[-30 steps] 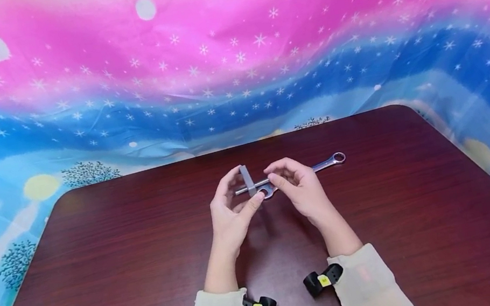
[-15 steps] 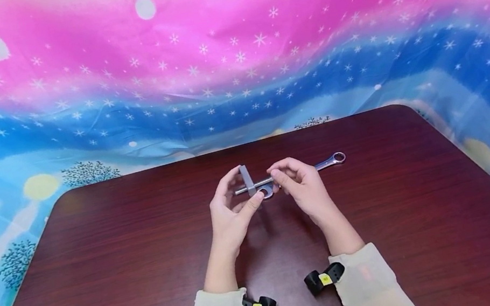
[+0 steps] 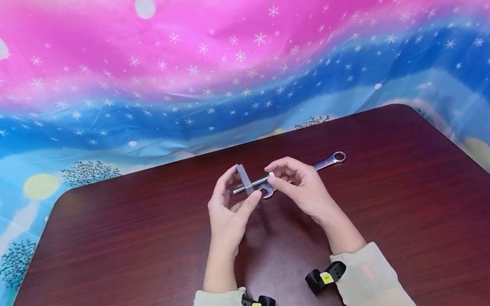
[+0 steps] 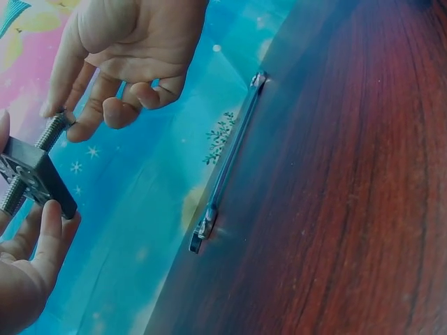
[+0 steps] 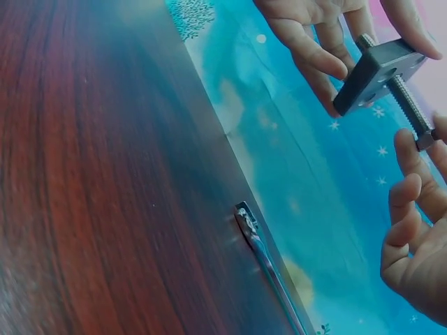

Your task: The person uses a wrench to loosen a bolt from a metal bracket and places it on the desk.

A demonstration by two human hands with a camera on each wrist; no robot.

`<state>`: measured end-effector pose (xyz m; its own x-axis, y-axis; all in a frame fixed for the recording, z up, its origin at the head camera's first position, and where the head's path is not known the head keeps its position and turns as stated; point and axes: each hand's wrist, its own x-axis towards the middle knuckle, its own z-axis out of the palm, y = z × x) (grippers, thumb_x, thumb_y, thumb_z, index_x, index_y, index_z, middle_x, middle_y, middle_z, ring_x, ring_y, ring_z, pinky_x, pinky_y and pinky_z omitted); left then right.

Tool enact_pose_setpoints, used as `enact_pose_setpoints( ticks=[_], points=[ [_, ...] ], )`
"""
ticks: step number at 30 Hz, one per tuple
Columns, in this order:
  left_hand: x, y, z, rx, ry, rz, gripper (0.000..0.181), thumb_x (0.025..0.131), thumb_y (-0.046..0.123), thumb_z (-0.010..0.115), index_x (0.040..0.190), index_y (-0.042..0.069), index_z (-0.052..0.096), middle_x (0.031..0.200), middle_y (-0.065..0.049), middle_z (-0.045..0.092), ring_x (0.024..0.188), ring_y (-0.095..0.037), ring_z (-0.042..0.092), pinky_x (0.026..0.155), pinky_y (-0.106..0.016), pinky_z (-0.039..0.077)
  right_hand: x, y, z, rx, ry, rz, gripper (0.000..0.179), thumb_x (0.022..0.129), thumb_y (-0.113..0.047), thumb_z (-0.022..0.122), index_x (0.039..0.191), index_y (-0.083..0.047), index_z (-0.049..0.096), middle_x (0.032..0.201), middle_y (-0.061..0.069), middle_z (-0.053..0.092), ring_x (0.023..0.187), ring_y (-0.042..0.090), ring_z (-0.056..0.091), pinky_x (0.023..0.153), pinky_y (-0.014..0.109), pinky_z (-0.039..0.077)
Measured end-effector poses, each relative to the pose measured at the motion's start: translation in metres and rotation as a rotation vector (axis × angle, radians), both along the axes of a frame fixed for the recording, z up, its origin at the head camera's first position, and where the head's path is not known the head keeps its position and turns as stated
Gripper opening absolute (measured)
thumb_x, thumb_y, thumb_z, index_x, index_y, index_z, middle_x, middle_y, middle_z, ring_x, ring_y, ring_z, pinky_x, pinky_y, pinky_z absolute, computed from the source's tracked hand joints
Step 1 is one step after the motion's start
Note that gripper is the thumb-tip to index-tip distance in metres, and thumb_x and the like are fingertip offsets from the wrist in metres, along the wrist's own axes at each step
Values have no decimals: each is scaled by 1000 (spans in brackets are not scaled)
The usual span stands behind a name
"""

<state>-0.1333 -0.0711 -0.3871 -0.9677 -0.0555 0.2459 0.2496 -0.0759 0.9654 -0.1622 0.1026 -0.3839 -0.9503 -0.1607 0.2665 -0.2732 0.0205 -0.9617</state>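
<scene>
My left hand (image 3: 230, 213) grips a grey metal block (image 3: 244, 179) by its edges, thumb on the near side and fingers on the far side. A long threaded bolt (image 5: 408, 105) passes through a hole in the block and sticks out on both sides. At its hex head (image 5: 426, 141), my right hand (image 3: 299, 187) pinches the bolt between thumb and fingertip, the other fingers loosely bent. More holes show in the block's face (image 4: 35, 174) in the left wrist view. Both hands hold these parts above the table.
A shiny combination wrench (image 3: 329, 161) lies on the dark red wooden table (image 3: 145, 258) beyond the hands, its open end towards the left hand and its ring end to the right. A patterned cloth (image 3: 230, 68) hangs behind the table's far edge.
My right thumb and fingers have shifted on the bolt, and the bolt head now shows between them. The block and left hand have moved very slightly left; the wrench has stayed put.
</scene>
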Motion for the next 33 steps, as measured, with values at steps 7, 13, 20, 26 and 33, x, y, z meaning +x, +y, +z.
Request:
enact_pose_setpoints(
  ticks=[7, 13, 20, 26, 33],
  points=[
    [0, 2, -1, -36, 7, -49, 65, 84, -2, 75, 143, 10, 51, 129, -17, 58, 117, -33, 56, 86, -32, 59, -1, -2, 0, -63, -72, -72, 21, 100, -10, 58, 107, 8, 66, 68, -5, 64, 61, 6, 56, 57, 23, 42],
    [-1, 2, -2, -35, 8, -48, 62, 86, -3, 72, 143, 10, 51, 129, -18, 58, 114, -27, 56, 79, -26, 59, 0, -1, 1, -49, -48, -9, 19, 98, -7, 59, 112, 6, 63, 74, -4, 66, 66, 6, 59, 61, 20, 44],
    [0, 0, -2, -19, 11, -39, 63, 85, -4, 72, 143, 8, 50, 130, -21, 57, 112, -21, 57, 77, -24, 59, 1, 7, 3, 28, -3, 58, 25, 94, 1, 63, 119, 4, 62, 102, -4, 66, 83, 9, 58, 72, 19, 50],
    [0, 1, -1, -12, 15, -43, 64, 85, -5, 72, 144, 7, 50, 130, -21, 58, 111, -19, 57, 76, -24, 59, 1, 7, 2, 21, -46, 18, 22, 98, -7, 60, 116, 3, 63, 86, -10, 68, 72, 8, 57, 67, 23, 49],
    [1, 0, 0, -11, 23, -53, 63, 86, -5, 72, 143, 8, 50, 128, -19, 58, 113, -26, 56, 76, -25, 59, -1, 0, 1, -83, -61, -24, 23, 99, -9, 59, 105, 13, 64, 61, -7, 64, 53, 10, 53, 55, 23, 45]
  ],
)
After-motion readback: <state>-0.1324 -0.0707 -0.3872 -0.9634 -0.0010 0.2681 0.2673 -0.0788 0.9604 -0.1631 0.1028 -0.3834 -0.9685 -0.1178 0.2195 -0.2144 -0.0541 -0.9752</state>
